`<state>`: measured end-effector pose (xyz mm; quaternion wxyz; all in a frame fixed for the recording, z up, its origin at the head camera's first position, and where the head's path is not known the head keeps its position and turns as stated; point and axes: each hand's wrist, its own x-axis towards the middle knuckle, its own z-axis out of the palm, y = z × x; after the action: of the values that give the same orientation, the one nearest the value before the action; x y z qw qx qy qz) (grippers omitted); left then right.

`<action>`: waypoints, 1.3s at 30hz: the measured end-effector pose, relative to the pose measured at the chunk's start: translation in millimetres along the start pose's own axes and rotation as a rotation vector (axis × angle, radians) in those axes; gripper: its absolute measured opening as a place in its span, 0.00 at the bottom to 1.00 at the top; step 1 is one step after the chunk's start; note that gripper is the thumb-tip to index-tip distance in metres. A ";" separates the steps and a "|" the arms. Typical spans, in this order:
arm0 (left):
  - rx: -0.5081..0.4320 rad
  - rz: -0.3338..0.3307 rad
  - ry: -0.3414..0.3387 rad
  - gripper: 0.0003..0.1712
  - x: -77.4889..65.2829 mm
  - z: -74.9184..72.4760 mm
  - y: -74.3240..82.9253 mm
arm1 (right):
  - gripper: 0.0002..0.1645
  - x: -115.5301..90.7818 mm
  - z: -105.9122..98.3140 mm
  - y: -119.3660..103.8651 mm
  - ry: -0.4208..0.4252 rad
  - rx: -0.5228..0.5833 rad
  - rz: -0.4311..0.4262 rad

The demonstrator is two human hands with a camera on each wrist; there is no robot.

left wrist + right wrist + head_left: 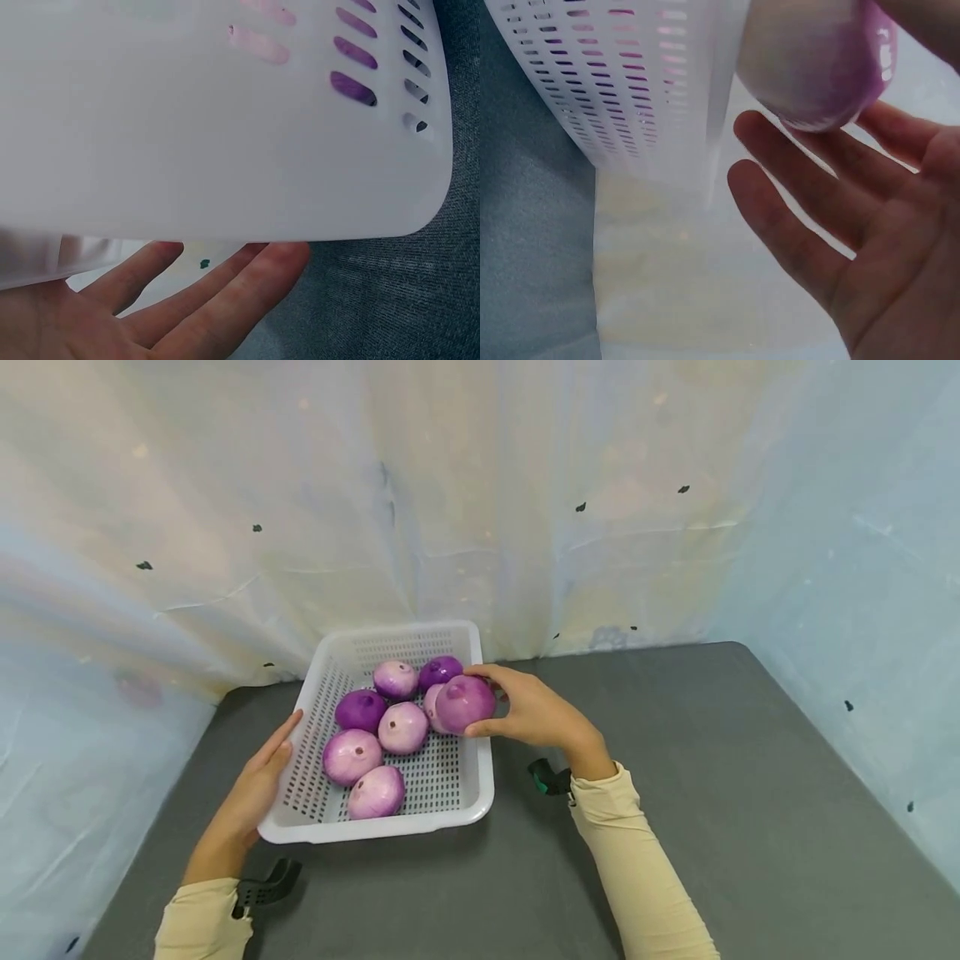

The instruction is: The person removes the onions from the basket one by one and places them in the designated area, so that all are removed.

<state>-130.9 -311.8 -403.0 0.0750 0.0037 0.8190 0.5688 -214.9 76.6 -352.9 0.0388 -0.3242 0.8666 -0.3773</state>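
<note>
A white perforated plastic basket [480,777] holds several peeled red onions, some pale pink like the one near its front [377,792], others deep purple [361,710]. My right hand [543,710] grips a red onion [467,703] between thumb and fingers at the basket's right rim. That onion partly hides a paler one behind it. In the right wrist view, the held onion [810,60] sits high between the fingers, beside the basket wall. Along the basket's left side lies my left hand [255,789], its fingers [225,307] extended at the rim in the left wrist view.
A dark grey table [712,793] lies under the basket. Behind it hangs a pale plastic sheet [480,510] with small dark marks, and more sheeting [870,610] runs along the right. Black wrist straps [270,885] stick out near both sleeves.
</note>
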 end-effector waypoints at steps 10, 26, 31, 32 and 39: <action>0.025 -0.016 0.033 0.31 -1.0 2.4 0.1 | 0.49 -2.4 -4.3 9.3 0.032 -0.008 0.013; 0.000 0.008 0.024 0.31 0.0 2.8 0.2 | 0.48 -0.1 -11.6 25.2 0.156 0.035 0.077; 0.016 0.007 0.029 0.31 -0.4 2.7 0.1 | 0.49 1.9 -11.8 33.9 0.196 0.072 0.155; 0.014 0.006 0.027 0.31 -0.6 2.5 -0.1 | 0.49 2.1 -12.0 36.1 0.201 0.078 0.166; 0.001 0.015 0.022 0.31 1.0 2.7 0.1 | 0.48 1.4 -13.6 50.8 0.240 0.093 0.218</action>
<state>-131.6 -309.1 -403.9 0.0614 0.0036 0.8200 0.5690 -247.4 110.0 -377.5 -0.0093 -0.1787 0.8766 -0.4466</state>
